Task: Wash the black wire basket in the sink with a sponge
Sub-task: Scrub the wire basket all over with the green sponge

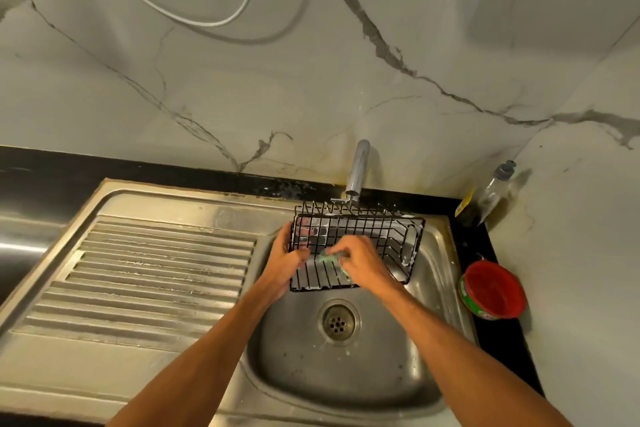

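Over the far half of the sink (346, 374), just below the tap (358, 170), the basket (363, 217) is held tilted, its near edge low in the basin and its far rim up by the spout. White suds cling to its right end and along its near edge. The left hand (287, 262) grips the basket's left side, fingers curled round the wires and thumb lying across the front. The right hand (365, 265) pinches a green sponge (330, 257) in bent fingers and presses it on the wires near the left hand; most of the sponge is hidden under the fingers. Something reddish shows through the wires at the basket's far left, too blurred to name. Both forearms reach in from the near edge.

Nearer the person, the drain (338, 322) sits apart from the basket, with a few flecks of foam around it. A ribbed drainboard (156, 270) lies left of the basin. On the black counter (485, 246) to the right stand a red tub (493, 289) and, in the corner behind it, a clear bottle (491, 194) with a grey cap. A veined marble wall (311, 80) rises behind.
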Tool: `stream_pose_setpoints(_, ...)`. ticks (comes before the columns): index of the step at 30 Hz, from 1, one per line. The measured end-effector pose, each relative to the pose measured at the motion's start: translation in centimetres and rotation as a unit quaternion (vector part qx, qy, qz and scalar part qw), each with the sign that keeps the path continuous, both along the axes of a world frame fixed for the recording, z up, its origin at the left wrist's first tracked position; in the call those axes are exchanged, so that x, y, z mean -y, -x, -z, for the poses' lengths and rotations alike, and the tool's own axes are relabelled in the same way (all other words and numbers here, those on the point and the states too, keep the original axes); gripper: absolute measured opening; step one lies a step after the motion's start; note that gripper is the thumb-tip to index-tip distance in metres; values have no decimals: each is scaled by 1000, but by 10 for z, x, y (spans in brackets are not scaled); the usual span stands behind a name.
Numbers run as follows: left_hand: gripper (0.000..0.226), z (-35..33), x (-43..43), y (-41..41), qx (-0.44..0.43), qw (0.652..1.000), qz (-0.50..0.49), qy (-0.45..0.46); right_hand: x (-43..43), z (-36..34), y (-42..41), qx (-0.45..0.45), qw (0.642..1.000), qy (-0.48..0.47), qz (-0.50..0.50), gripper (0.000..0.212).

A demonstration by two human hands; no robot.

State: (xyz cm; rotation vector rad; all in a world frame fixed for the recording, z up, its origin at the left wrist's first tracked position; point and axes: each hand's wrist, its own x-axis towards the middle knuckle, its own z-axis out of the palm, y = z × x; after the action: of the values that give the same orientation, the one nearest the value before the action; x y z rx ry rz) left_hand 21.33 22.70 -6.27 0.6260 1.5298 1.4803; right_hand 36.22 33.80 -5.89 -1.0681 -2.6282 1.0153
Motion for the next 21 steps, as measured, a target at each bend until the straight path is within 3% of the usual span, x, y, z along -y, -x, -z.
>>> stream_pose_setpoints(3, 54, -5, -6, -8, -8, 1000, 4, -5, 20, 3, 15, 5, 999, -14, -44, 28)
stream_pose_setpoints(6, 54, -1, -10, -6, -11, 1000, 8, -12, 24, 2, 10, 24, 993, 39, -113, 35)
stream_pose_setpoints(8, 57, -3, -9, -6, -13, 1000, 9, -15, 9, 1, 10, 47, 994, 50, -88, 29)
stream_pose_setpoints(11, 64, -6, -14, -9, 6, 1000, 4, -14, 6, 2, 18, -4, 1000, 19, 13, 22)
stream_pose_setpoints(16, 53, 0, -18, 0, -25, 1000, 4, -5, 15, -3, 6, -7, 993, 87, -76, 39)
stream_pose_setpoints(17, 54, 1, -16, 0, -18, 1000, 0, 0, 7, -3, -3, -1, 995, 83, -56, 38)
stream_pose_setpoints(20, 57, 3, -13, -3, -3, 1000, -10, 9, -11, 8, -21, 4, 995, -57, 82, 20)
stream_pose_setpoints(21, 55, 4, -13, -2, -4, 1000, -13, 5, -7, 10, -19, 1, 993, -76, 87, 18)
